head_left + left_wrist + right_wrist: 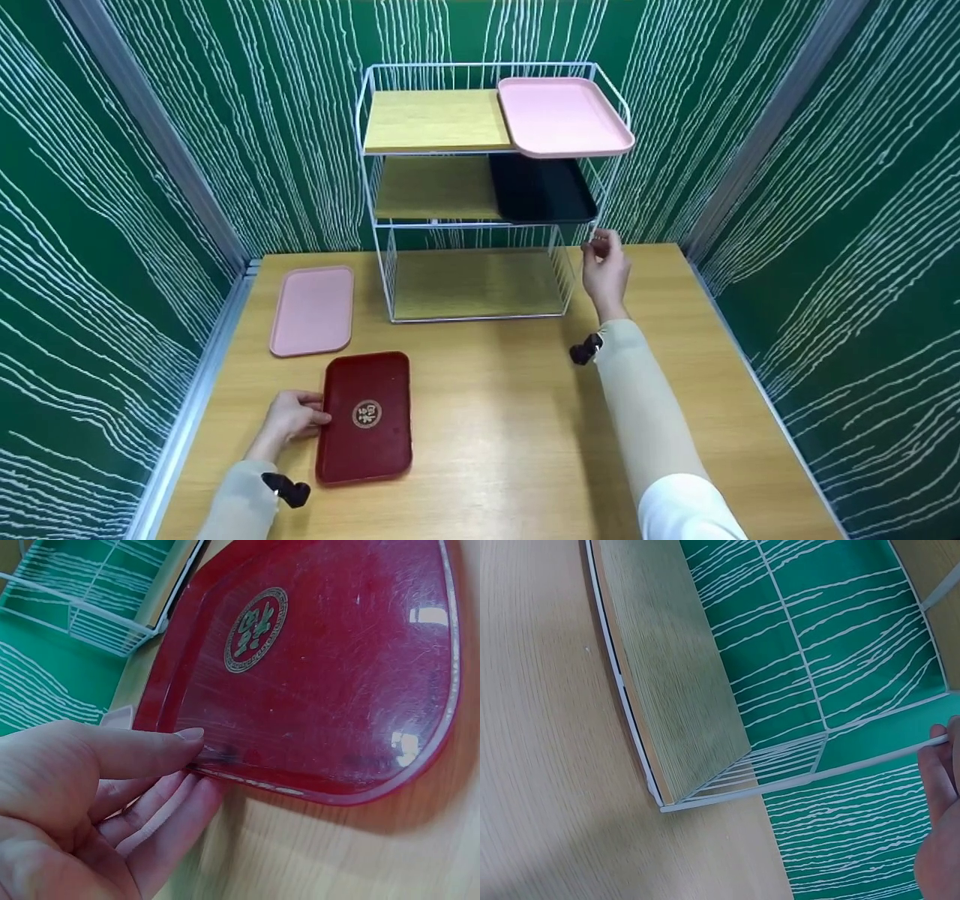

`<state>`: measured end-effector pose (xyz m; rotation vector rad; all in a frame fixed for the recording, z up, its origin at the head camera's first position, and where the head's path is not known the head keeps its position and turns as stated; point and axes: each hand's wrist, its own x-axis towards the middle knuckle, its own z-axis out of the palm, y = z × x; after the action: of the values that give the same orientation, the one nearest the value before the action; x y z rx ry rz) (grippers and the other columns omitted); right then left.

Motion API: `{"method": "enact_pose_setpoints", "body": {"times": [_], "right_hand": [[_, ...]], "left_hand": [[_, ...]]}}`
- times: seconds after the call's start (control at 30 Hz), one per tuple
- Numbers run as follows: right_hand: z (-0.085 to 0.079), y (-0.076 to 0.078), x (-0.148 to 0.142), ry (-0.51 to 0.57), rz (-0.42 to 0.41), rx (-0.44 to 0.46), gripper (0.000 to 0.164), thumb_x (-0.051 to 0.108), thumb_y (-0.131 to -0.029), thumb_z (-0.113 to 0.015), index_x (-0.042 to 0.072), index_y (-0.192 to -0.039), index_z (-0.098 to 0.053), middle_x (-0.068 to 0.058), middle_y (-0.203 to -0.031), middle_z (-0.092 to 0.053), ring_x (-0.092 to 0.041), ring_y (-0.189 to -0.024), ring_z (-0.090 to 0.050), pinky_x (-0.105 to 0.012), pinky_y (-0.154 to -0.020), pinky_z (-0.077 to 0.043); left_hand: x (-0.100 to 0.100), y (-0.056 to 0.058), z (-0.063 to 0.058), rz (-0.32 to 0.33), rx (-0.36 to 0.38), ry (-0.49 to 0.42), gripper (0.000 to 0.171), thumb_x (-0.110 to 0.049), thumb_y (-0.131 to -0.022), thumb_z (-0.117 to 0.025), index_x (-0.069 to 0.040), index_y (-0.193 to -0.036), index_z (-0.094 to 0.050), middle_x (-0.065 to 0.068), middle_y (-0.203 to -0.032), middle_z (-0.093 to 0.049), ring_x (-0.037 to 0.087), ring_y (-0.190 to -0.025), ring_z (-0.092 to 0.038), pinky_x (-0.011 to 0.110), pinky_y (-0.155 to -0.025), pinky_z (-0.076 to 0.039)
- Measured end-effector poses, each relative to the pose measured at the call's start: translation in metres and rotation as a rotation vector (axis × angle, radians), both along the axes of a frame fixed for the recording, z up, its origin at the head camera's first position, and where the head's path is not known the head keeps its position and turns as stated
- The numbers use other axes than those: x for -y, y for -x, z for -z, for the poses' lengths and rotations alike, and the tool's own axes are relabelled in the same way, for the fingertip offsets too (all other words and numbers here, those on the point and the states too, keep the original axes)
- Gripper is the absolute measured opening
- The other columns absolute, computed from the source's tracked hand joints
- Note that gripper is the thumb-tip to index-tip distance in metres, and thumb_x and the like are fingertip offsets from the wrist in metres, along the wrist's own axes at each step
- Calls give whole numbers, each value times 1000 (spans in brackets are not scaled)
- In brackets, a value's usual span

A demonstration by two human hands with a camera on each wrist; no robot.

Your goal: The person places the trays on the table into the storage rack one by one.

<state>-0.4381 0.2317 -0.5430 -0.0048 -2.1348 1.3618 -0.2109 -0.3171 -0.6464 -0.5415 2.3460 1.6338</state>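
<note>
Left hand pinches red tray; right hand grips rack

Left: thumb above, fingers beneath rim. Red tray lies immediately right of that hand, long axis running toward the back, front-left over the desk. Left is the nearer hand. Rack stands beyond, to the tray's right. Right: fingers curled round its right front upright, below the black tray.

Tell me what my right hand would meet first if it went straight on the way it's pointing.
Your right hand holds an upright of the white rack; straight on past that, the near right corner of the black tray looks first in line, though depth is unclear.
</note>
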Motion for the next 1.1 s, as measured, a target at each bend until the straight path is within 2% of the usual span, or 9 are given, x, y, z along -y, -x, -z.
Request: {"method": "enact_pose_setpoints", "body": {"times": [0.4, 0.6, 0.8, 1.1], "right_hand": [[1, 0, 2, -10, 0, -31, 22, -3, -102, -68, -1, -123, -64, -23, -108, -76, -35, -100, -73, -49, -96, -58], [1, -1, 3, 1, 1, -15, 23, -3, -102, -68, -2, -125, -64, -22, -108, -75, -35, -102, -73, -49, -97, -58], [2, -1, 1, -6, -5, -11, 22, -1, -103, -67, -2, -125, -64, -23, -110, -75, -35, -102, -72, -48, -96, -58], [3, -1, 0, -5, -8, -15, 21, 0, -103, -67, 0, -125, -64, -20, -109, -75, -34, -101, -72, -47, -95, -57]], "left_hand": [[0, -2, 4, -19, 11, -21, 61, 12, -86, -78, 14, -143, -57, 27, -120, -71, 22, -87, -75, 36, -70, -66], [0, -2, 4, -18, -1, -27, 64, 11, -86, -78, 11, -146, -57, 23, -116, -72, 19, -84, -73, 34, -68, -66], [0, -1, 5, 2, -22, -38, 67, 10, -86, -80, 7, -148, -55, 26, -122, -72, 19, -85, -73, 35, -67, -66], [0, 1, 4, 30, -35, -79, 64, 11, -88, -77, 10, -148, -54, 32, -131, -68, 26, -96, -76, 40, -77, -67]]}}
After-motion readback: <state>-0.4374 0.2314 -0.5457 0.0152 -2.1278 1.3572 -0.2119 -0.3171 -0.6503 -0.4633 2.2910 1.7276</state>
